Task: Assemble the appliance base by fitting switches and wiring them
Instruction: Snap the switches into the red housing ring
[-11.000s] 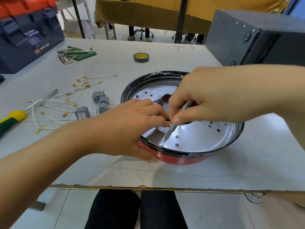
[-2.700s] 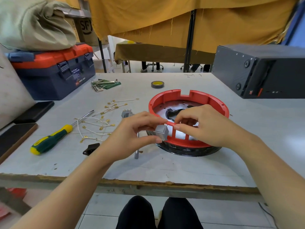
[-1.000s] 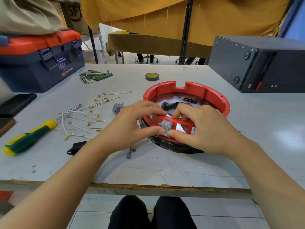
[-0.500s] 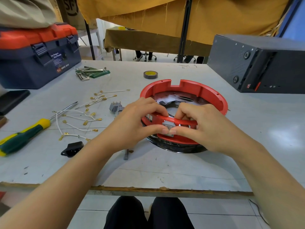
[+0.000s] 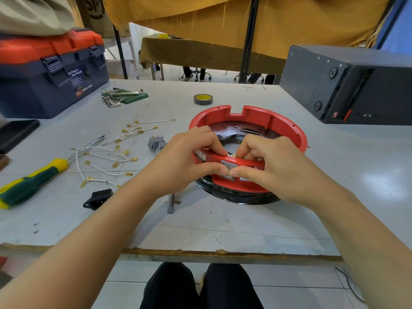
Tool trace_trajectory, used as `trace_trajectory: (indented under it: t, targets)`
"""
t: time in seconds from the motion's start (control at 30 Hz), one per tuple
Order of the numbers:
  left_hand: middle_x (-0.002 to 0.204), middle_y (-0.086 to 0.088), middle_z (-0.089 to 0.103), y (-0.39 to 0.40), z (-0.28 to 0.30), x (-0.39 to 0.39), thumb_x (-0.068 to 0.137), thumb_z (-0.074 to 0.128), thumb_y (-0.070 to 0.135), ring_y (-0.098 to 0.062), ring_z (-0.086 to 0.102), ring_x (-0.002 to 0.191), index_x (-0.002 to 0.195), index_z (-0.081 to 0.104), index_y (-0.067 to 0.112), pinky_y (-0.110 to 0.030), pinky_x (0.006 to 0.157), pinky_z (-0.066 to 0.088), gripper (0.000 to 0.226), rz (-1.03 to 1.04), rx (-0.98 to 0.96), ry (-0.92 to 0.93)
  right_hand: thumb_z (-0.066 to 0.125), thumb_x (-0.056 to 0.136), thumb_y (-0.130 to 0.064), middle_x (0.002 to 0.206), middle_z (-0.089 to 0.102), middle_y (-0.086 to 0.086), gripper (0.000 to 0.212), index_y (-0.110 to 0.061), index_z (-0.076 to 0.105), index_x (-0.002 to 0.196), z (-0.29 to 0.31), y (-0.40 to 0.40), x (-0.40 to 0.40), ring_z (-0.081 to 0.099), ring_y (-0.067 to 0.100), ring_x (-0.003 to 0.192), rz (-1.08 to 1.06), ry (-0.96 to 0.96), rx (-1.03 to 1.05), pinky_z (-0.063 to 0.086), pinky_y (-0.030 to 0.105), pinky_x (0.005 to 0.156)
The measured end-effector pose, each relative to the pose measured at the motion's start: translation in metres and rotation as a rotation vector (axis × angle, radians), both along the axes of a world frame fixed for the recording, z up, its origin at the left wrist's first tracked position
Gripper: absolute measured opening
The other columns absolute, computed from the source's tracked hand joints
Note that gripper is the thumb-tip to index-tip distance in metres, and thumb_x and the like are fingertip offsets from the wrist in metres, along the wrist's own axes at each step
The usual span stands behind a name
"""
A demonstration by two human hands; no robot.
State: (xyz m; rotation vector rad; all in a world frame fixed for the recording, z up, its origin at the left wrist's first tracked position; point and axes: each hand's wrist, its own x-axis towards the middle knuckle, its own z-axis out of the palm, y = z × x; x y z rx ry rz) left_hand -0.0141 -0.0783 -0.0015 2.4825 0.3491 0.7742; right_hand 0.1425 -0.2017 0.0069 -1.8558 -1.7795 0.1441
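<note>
Both hands, left (image 5: 189, 161) & right (image 5: 267, 166), grip pinched on grey switch (image 5: 227, 166), seating it in red base (image 5: 263, 121) front slot; next prob. firm even push w/ thumbs.

I see my left hand (image 5: 182, 161) and right hand (image 5: 274, 166) pinching a grey switch (image 5: 227, 165) into the near wall of the red base (image 5: 287, 128); spare wires (image 5: 107, 157) lie left

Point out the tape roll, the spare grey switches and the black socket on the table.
tape roll (image 5: 203, 99), head view, on its top face.
spare grey switches (image 5: 156, 144), head view, on the grey body.
black socket (image 5: 97, 198), head view, on its middle.
</note>
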Motion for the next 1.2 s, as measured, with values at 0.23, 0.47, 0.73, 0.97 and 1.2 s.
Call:
trace_trajectory:
  t: [0.23, 0.47, 0.73, 0.97, 1.2]
  targets:
    - [0.107, 0.007, 0.065, 0.005, -0.003, -0.01, 0.085, 0.066, 0.02, -0.005, 0.057, 0.105, 0.106, 0.071, 0.018, -0.027, 0.092, 0.046, 0.022, -0.032, -0.045, 0.022, 0.062, 0.081, -0.042, 0.081, 0.067, -0.007, 0.02, -0.028, 0.057, 0.094, 0.006, -0.001, 0.004, 0.062, 0.011, 0.078, 0.029, -0.058, -0.06, 0.052, 0.033, 0.067]
    - [0.103, 0.012, 0.067, 0.038, -0.006, -0.042, 0.088, 0.062, 0.005, 0.003, 0.062, 0.095, 0.09, 0.067, 0.031, -0.011, 0.087, 0.047, 0.027, 0.31, -0.216, -0.16, 0.064, 0.079, -0.047, 0.091, 0.065, -0.012, 0.023, -0.037, 0.058, 0.099, 0.007, -0.003, 0.015, 0.059, 0.008, 0.085, 0.04, -0.129, -0.08, 0.053, 0.026, 0.067]
    - [0.119, 0.009, 0.057, 0.071, -0.005, -0.055, 0.085, 0.068, 0.02, -0.009, 0.053, 0.104, 0.119, 0.064, 0.027, -0.026, 0.091, 0.043, 0.036, 0.459, -0.083, 0.325, 0.073, 0.075, -0.038, 0.074, 0.062, -0.006, 0.016, -0.037, 0.063, 0.088, 0.005, 0.004, 0.027, 0.056, 0.009, 0.078, 0.102, 0.064, -0.075, 0.047, 0.024, 0.067]
    - [0.107, 0.006, 0.048, 0.061, -0.005, -0.044, 0.08, 0.072, 0.026, -0.011, 0.046, 0.097, 0.107, 0.067, 0.031, -0.025, 0.08, 0.037, 0.028, 0.366, 0.042, 0.386, 0.07, 0.075, -0.04, 0.076, 0.064, -0.007, 0.017, -0.038, 0.061, 0.088, 0.004, 0.005, 0.029, 0.057, 0.007, 0.079, 0.102, 0.049, -0.082, 0.047, 0.025, 0.067]
    - [0.097, 0.0, 0.052, 0.053, -0.012, -0.045, 0.077, 0.075, 0.015, -0.013, 0.047, 0.087, 0.103, 0.071, 0.019, -0.015, 0.066, 0.03, 0.026, 0.365, 0.127, 0.299, 0.072, 0.073, -0.039, 0.073, 0.061, -0.008, 0.018, -0.036, 0.062, 0.087, 0.004, 0.008, 0.031, 0.057, 0.013, 0.074, 0.125, 0.058, -0.074, 0.047, 0.027, 0.064]
